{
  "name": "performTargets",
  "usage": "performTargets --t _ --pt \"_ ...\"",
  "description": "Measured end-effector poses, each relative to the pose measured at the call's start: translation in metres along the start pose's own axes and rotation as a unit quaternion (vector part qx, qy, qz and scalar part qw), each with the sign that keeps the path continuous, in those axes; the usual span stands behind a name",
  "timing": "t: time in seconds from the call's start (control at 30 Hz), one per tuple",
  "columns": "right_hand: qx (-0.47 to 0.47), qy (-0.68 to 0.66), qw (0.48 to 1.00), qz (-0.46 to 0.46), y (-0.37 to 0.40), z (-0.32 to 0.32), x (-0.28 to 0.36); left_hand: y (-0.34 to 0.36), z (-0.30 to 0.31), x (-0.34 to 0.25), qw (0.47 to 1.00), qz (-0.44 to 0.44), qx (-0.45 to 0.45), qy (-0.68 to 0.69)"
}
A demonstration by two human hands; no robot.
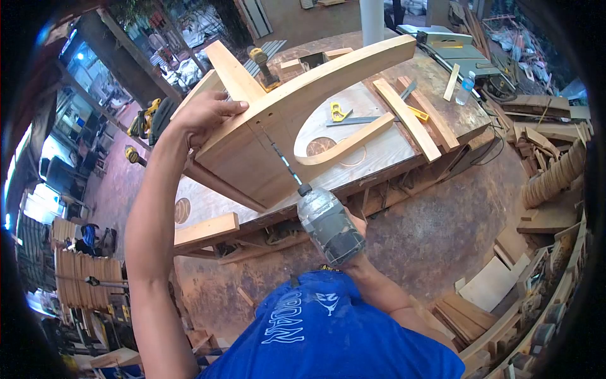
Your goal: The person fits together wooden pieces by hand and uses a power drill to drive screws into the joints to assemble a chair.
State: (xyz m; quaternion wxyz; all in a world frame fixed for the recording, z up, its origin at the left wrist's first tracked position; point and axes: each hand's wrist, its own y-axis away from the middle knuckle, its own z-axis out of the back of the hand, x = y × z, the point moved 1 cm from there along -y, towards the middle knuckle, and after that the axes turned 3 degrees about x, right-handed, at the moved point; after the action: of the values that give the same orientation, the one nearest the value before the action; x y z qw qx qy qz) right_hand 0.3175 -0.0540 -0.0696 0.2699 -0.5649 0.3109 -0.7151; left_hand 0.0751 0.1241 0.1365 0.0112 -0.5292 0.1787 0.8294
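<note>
Since the bottle blocks most of it, you only get part of the right hand here, but it's closed around that clear bottle with the dark, scuffed label. A long banded nozzle sticks out of the cap toward the face of the wooden workpiece, near a couple of small dark spots. Can't tell if the tip actually touches.

The left hand lies over the near end of the workpiece, thumb on the curved top edge. Some fingertips drop out of sight, so no idea how tight that grip is.

The workpiece stands tilted on a pale board on the bench, hiding a good chunk of it. Past it there's a yellow drill, lower part tucked behind the wood. Right of the workpiece: a curved strip, a yellow-headed square and loose wood strips, then a water bottle farther off. Stuff around the rim gets lost in the dark lens edge.
</note>
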Motion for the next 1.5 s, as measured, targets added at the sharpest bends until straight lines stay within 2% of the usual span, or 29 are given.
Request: performTargets --t 0.13,0.23,0.33,0.43,0.53,0.77,0.87,0.97,1.1,1.2,1.3,1.4,1.5 --pt "-0.008 -0.044 0.998 -0.033 0.003 -0.004 -0.005 -0.009 0.011 0.008 0.999 0.011 0.013 -0.027" --pt "-0.019 -0.006 1.000 -0.019 -0.005 -0.004 0.000 -0.004 0.008 0.002 0.999 0.024 0.005 -0.046" --pt "-0.015 -0.107 0.990 -0.096 0.005 -0.012 -0.013 0.000 0.003 -0.001 0.999 0.034 0.004 -0.026" --pt "-0.001 -0.013 1.000 -0.023 -0.002 -0.005 -0.007 0.004 -0.001 -0.005 0.999 0.035 0.012 0.009" --pt "-0.010 -0.082 0.994 -0.076 -0.004 -0.002 -0.004 -0.001 0.005 0.001 0.998 0.042 0.038 0.033" --pt "-0.012 -0.057 0.998 -0.016 -0.006 -0.002 -0.015 -0.013 0.013 0.013 0.997 0.014 0.036 0.063" --pt "-0.029 -0.077 0.997 -0.002 0.001 -0.012 -0.022 -0.015 0.017 0.014 0.995 0.039 0.058 0.076" --pt "-0.053 -0.093 0.994 -0.003 0.003 -0.019 -0.020 0.000 -0.003 0.001 0.999 -0.016 0.029 0.039" --pt "-0.075 -0.121 0.990 -0.007 0.008 -0.029 -0.018 0.019 -0.021 -0.006 0.983 -0.086 0.007 -0.161" --pt "-0.082 -0.114 0.990 0.007 0.014 -0.034 -0.023 0.021 -0.036 -0.002 0.935 -0.131 -0.046 -0.326" --pt "-0.085 -0.104 0.991 0.013 0.014 -0.036 -0.022 0.018 -0.039 -0.004 0.879 -0.113 -0.078 -0.457" --pt "-0.087 -0.100 0.991 0.000 0.012 -0.034 -0.015 0.015 -0.037 -0.004 0.901 -0.121 -0.052 -0.414" --pt "-0.089 -0.089 0.992 -0.004 0.010 -0.034 -0.011 0.014 -0.031 0.000 0.886 -0.172 -0.049 -0.427"
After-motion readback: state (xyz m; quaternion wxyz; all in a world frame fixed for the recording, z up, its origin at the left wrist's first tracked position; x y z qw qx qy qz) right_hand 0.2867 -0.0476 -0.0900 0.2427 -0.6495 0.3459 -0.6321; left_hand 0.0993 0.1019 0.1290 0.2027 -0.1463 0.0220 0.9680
